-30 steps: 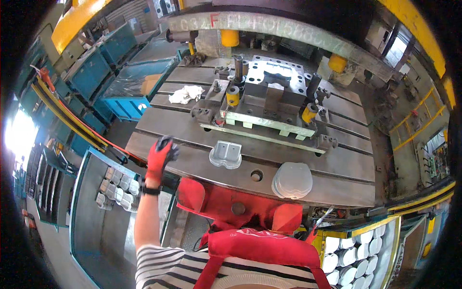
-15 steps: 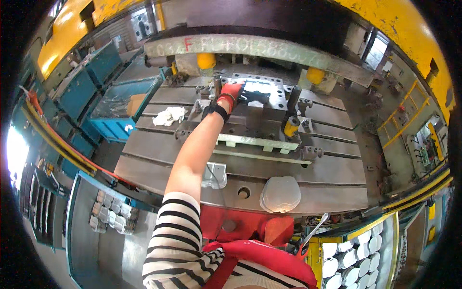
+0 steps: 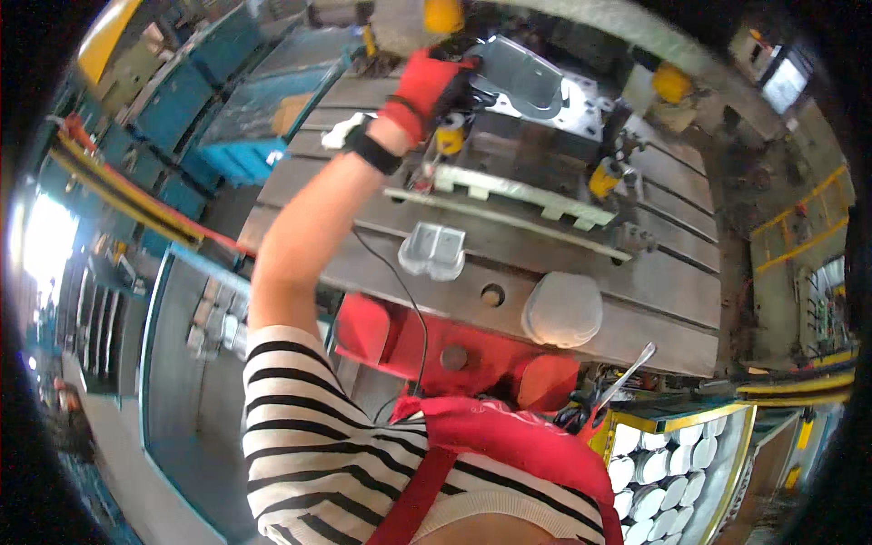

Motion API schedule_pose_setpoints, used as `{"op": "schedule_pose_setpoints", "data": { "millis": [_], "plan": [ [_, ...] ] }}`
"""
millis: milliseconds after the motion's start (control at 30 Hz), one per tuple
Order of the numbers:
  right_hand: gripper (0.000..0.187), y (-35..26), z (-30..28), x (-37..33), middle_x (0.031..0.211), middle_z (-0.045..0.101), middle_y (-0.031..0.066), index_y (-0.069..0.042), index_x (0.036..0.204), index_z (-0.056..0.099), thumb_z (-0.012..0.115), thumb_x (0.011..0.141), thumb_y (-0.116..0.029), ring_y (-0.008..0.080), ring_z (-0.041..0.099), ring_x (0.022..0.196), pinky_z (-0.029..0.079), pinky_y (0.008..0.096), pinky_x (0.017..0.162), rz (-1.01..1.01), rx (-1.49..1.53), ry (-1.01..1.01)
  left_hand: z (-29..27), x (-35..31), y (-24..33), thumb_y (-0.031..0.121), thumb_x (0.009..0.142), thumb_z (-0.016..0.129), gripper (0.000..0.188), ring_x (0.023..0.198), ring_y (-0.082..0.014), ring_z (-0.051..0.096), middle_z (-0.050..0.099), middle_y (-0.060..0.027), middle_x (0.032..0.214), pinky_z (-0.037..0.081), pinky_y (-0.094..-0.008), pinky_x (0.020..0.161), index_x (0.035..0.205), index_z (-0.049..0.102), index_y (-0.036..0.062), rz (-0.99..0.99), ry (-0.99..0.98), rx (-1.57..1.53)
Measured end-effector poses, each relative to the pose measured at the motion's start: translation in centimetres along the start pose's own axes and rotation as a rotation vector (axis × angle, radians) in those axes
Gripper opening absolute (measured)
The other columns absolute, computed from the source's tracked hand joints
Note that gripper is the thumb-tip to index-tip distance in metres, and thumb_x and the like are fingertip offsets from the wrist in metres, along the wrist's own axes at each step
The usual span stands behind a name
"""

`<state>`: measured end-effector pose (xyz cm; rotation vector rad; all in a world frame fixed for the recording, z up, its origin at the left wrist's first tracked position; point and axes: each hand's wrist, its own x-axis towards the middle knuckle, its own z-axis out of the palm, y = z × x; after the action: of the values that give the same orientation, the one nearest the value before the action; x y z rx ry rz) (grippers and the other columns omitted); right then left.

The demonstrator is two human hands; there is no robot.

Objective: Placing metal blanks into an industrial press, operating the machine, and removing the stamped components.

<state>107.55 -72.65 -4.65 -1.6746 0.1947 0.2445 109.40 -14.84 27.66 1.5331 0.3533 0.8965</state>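
My left hand (image 3: 434, 86), in a red and black glove with a black band at the wrist, reaches to the far side of the press die (image 3: 518, 154). Its fingers close at the left end of a grey sheet-metal part (image 3: 525, 80), which is tilted over the die. A dark piece beside the fingertips is too blurred to name. On the press bed nearer to me sit a shiny formed metal part (image 3: 433, 250) with two lobes and a stack of rounded flat metal blanks (image 3: 563, 311). My right hand is out of view.
Yellow-banded posts (image 3: 604, 177) stand at the die's corners. A white rag (image 3: 343, 132) lies left of it. A black cord (image 3: 400, 277) hangs near my arm. Blue bins (image 3: 241, 159) stand left, a bin of formed parts (image 3: 163, 363) lower left, a yellow-edged crate of blanks (image 3: 749, 427) lower right.
My left hand has lifted off the die's left part, with the sheet-metal part now tilted and raised beside it. The whole view has shifted and turned, uncovering the formed part on the bed.
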Motion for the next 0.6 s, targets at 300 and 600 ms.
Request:
{"op": "schedule_pose_setpoints", "data": {
  "millis": [300,600],
  "plan": [
    [0.040,-7.2,5.2,-1.1,0.102,0.052,0.0211,-0.006,0.119,0.045,0.050,0.086,-0.028,0.0245,0.055,0.079,0.045,0.0376,0.063,0.039,0.117,-0.279,-11.3,-19.5,5.1,0.004,0.081,0.045,0.041,0.051,-0.0161,0.056,0.057,-0.0111,0.089,0.049,-0.0282,0.045,0.122,0.043,0.0018,-0.303,0.152,0.174],
    [0.040,-9.6,9.1,-3.4,0.106,0.051,0.0222,-0.007,0.120,0.045,0.051,0.086,-0.027,0.0241,0.055,0.082,0.045,0.0377,0.064,0.067,0.096,-0.383,-9.7,-23.4,-14.0,0.012,0.083,0.055,0.031,0.090,-0.0206,0.057,0.056,-0.0068,0.107,0.050,-0.0307,0.076,0.113,0.051,0.0060,-0.501,0.187,-0.422]
  ]
}}
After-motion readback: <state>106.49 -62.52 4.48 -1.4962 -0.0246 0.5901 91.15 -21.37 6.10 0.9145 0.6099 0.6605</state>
